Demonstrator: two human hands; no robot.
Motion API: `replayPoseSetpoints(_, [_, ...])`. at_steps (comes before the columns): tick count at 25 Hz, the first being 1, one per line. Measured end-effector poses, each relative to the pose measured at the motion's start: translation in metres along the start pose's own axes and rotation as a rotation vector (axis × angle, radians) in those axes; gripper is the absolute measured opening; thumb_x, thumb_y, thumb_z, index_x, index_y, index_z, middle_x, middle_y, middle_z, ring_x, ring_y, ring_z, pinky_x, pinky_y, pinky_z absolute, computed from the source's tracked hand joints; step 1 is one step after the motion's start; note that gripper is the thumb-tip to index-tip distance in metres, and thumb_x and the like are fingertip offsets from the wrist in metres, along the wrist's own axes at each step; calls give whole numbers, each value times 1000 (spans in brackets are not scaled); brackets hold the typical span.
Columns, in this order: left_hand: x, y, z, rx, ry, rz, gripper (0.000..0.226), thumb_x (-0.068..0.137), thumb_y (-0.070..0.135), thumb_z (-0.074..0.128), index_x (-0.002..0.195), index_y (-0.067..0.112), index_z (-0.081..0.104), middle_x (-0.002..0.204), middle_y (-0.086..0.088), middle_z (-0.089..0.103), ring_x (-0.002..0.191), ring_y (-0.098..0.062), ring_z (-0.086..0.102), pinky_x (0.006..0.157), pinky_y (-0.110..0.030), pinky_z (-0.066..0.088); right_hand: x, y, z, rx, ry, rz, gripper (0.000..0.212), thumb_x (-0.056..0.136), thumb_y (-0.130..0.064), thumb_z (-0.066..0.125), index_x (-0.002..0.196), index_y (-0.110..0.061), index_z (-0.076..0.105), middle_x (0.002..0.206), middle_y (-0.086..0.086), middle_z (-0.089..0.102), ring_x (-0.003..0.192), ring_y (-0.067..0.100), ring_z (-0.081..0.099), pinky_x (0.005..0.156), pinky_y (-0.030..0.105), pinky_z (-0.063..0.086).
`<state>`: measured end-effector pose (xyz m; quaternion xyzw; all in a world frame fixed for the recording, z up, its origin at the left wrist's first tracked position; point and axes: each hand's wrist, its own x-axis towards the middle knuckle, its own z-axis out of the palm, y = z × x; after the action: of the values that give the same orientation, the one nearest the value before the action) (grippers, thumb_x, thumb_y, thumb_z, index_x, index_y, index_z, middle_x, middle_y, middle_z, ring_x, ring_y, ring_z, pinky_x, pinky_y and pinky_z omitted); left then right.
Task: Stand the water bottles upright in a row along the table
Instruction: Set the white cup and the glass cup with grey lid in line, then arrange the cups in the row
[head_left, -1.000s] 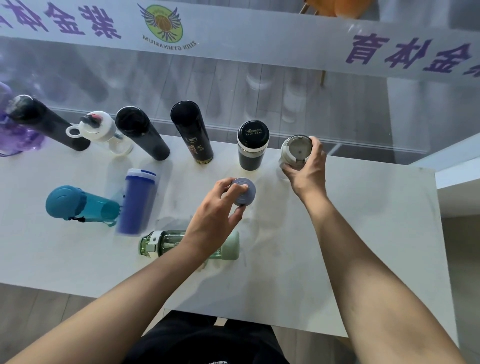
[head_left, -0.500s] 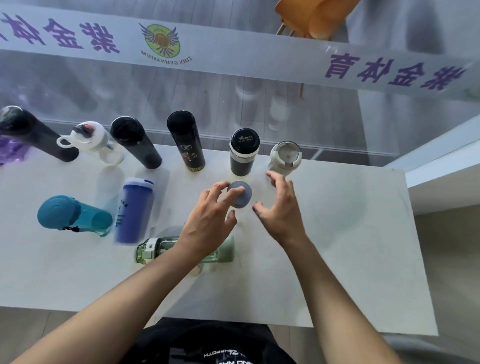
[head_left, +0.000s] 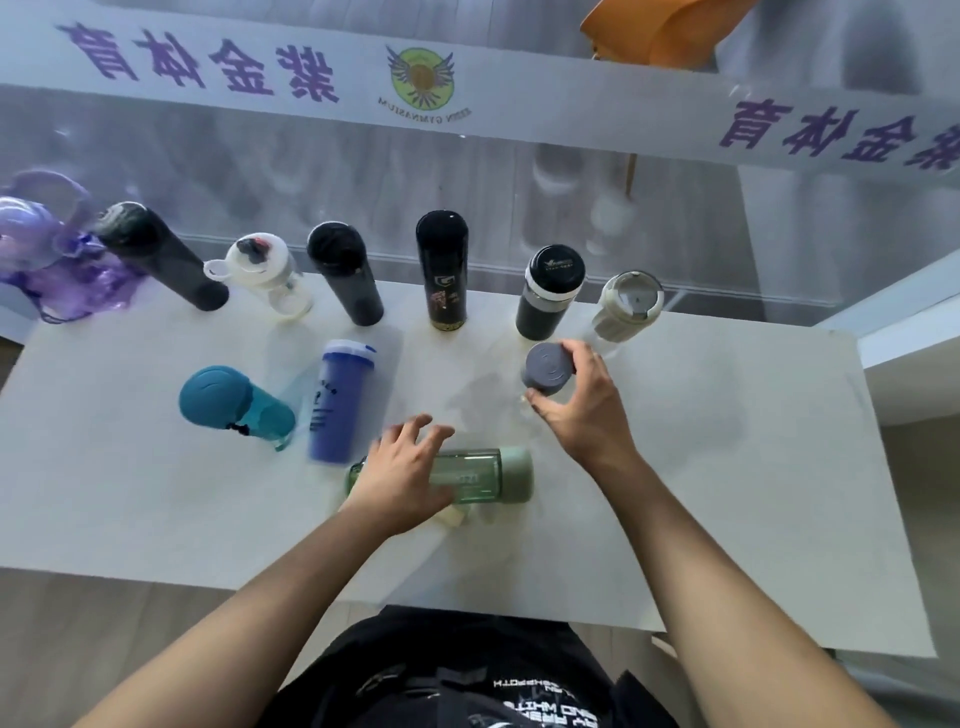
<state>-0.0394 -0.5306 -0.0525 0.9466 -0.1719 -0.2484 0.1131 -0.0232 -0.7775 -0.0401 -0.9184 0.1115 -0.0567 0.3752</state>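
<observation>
Along the table's (head_left: 727, 519) far edge several bottles stand upright: a black flask (head_left: 156, 260), a clear bottle with a white lid (head_left: 265, 275), two more black flasks (head_left: 345, 280) (head_left: 444, 270), a black tumbler (head_left: 550, 291) and a beige cup (head_left: 626, 306). My right hand (head_left: 582, 410) grips a clear bottle with a grey lid (head_left: 548, 366), upright just in front of the tumbler. A green bottle (head_left: 483, 475) lies on its side near me. My left hand (head_left: 402, 478) rests over its cap end with fingers spread, hiding the cap.
A blue bottle (head_left: 340, 400) and a teal bottle (head_left: 228, 405) stand in front of the row at the left. A purple bottle (head_left: 31, 244) sits at the far left corner. A glass wall with a banner (head_left: 467, 104) runs behind the table.
The grey-lidded bottle passed from my left hand to my right, which had let go of the beige cup. My left hand dropped back onto the lying green bottle.
</observation>
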Motion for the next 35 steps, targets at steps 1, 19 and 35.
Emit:
replayPoseSetpoints(1, [-7, -12, 8, 5, -44, -12, 78, 75, 51, 65, 144, 35, 33, 152, -4, 33, 135, -32, 32, 110, -44, 32, -3, 0, 2, 2, 11, 8, 66, 73, -26, 84, 130, -13, 53, 115, 5, 61, 105, 23, 58, 88, 21, 40])
replayPoseSetpoints(19, [-20, -39, 8, -120, 75, 18, 72, 67, 26, 70, 131, 35, 40, 114, 1, 53, 103, -28, 50, 84, -37, 45, -55, 7, -12, 25, 173, 208, 56, 80, -23, 81, 126, -14, 51, 111, -1, 60, 94, 16, 56, 81, 21, 40])
replayPoseSetpoints(35, [-5, 126, -41, -392, 284, 251, 74, 74, 30, 77, 135, 46, 38, 119, 10, 47, 99, -18, 53, 80, -30, 46, -68, 80, -100, 97, 351, 329, 51, 78, -20, 80, 120, -20, 51, 110, -5, 60, 97, 19, 57, 83, 27, 44])
